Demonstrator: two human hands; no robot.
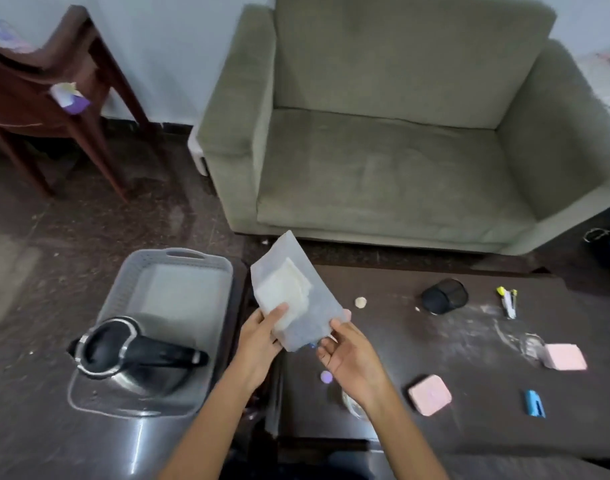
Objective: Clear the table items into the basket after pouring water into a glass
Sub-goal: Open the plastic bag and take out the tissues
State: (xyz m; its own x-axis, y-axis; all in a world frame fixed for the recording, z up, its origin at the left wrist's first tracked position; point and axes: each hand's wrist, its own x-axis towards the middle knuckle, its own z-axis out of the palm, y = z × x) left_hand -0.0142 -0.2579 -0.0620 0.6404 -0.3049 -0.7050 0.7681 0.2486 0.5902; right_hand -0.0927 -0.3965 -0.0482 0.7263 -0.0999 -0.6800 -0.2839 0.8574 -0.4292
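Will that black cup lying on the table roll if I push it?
Probably. The black cup looks round and lies on its side on the table, so a nudge could roll it. It seems made of mesh, so likely light and not easily broken.

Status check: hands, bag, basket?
Both hands, left and right, grip the bag above the table edge. Basket holds the kettle. Path clear.

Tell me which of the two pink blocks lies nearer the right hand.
The nearer pink block, just right of the right hand; the other pink block lies farther right, toward the table edge.
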